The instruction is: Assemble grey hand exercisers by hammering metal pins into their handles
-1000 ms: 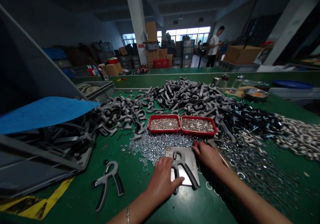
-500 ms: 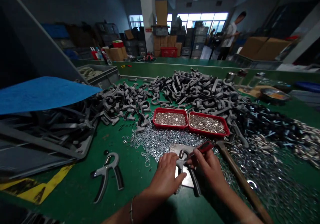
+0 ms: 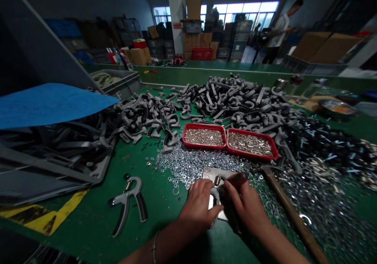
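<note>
Two hands work on one gray squeezer

The left hand [image 3: 200, 204] comes in from the near edge of the green surface [image 3: 160, 209]. Its back is up, its fingers bend together and its thumb points right. Its grip is closed on the left leg of the gray squeezer [image 3: 216, 194], which lies on a flat metal plate [image 3: 209, 173] toward the middle of the near edge. The right hand [image 3: 251, 207] leans in from the near right corner with its fingers curled. Its grip is closed around a red-handled tool [image 3: 238, 179], right over the squeezer. The tool's tip is too hidden to see.

A second ago, the right hand was stretched out to the red handle by the plate's far right corner, and its arm covered much of the hammer [image 3: 282, 199]. Now that hand has come back with the tool and hides most of the squeezer's right leg. More of the hammer shows, slanting toward the near right corner. The left hand has stayed on its leg. Another squeezer [image 3: 125, 196] lies in the same spot, toward the near left corner.
</note>
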Motion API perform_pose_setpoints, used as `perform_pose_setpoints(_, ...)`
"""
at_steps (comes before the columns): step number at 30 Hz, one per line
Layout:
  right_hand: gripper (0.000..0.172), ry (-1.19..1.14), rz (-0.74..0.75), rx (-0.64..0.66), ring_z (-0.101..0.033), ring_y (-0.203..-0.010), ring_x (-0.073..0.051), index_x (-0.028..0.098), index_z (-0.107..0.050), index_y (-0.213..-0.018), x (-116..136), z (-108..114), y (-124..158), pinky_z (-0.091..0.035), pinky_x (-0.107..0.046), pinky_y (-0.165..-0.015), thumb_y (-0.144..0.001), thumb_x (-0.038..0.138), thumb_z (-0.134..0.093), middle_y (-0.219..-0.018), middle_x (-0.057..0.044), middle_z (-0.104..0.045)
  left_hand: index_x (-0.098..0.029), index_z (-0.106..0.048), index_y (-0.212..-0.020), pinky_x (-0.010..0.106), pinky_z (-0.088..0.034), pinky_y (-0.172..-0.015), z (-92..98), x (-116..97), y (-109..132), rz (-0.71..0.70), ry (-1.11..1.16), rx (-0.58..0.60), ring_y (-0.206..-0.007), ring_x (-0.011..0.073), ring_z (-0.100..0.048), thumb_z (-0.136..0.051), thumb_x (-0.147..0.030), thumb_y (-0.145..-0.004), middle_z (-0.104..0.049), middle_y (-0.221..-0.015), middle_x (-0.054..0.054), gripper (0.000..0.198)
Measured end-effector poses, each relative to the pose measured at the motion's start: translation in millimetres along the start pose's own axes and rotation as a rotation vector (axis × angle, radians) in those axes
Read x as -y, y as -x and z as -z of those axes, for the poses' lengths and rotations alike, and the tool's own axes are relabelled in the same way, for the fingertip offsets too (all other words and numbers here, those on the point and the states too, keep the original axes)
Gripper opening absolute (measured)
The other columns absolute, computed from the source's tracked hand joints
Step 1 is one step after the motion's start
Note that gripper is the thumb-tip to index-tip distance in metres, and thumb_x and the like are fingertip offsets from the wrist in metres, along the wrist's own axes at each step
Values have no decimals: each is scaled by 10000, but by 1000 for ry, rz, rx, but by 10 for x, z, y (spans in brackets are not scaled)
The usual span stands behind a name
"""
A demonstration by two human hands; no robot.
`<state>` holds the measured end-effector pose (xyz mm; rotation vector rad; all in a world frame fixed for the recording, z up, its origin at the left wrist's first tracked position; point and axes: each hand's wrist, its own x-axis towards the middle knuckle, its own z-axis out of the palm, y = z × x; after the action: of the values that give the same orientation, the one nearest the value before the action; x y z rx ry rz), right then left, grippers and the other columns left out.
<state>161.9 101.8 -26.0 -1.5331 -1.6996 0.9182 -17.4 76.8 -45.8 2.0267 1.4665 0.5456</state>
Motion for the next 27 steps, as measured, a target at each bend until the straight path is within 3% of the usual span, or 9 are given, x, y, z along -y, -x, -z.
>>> perform_pose_setpoints(2, 254, -60, -1, 41, -659, -665, -234, 239, -536, -914, 62, 21, -107, -501, -335, -622, -885, 488, -581, -741, -37, -673, -206, -498, -1249, 496, -351, -1062, 12, -20, -14, 7, 1, 11, -1214, 298, -448, -665, -315, -838, -532, -1291, 100, 457)
perform_pose_setpoints(5, 311, -453, -123, 185, -530, -427, -147, 232, -536, -860, 110, 106, -332, -424, -263, -422, -854, 533, -618, -608, 30, -602, -192, -517, -1233, 485, -354, -1057, 32, -51, -31, 34, 1, 20, -1212, 293, -448, -666, -287, -837, -535, -1287, 103, 433)
perform_pose_setpoints(7, 369, -640, -177, 222, -441, -351, -113, 228, -541, -872, 88, 178, -448, -367, -245, -356, -888, 597, -528, -583, 42, -579, -189, -521, -1230, 480, -355, -1055, 42, -59, -34, 37, -2, 19, -1209, 290, -449, -660, -280, -843, -538, -1280, 103, 422)
perform_pose_setpoints(11, 388, -741, -158, 84, -581, -489, -137, 242, -509, -891, -70, 232, -454, -476, -265, -469, -903, 629, -489, -679, 14, -651, -209, -513, -1229, 479, -365, -1039, 43, -48, -28, 17, -2, 15, -1195, 289, -456, -645, -314, -854, -543, -1267, 98, 412)
perform_pose_setpoints(16, 316, -654, -155, 102, -643, -509, -159, 232, -484, -904, -198, 102, -235, -513, -279, -511, -927, 539, -557, -686, 7, -701, -200, -512, -1216, 485, -348, -1057, 32, -50, -36, 33, -3, 19, -1220, 292, -448, -663, -301, -840, -535, -1282, 104, 418)
perform_pose_setpoints(27, 278, -409, -86, 82, -665, -568, -211, 266, -462, -915, -110, 20, -128, -502, -329, -551, -959, 540, -474, -734, -4, -710, -199, -497, -1236, 480, -352, -1050, 26, -50, -29, 31, -9, 19, -1213, 295, -449, -664, -307, -838, -535, -1282, 103, 446)
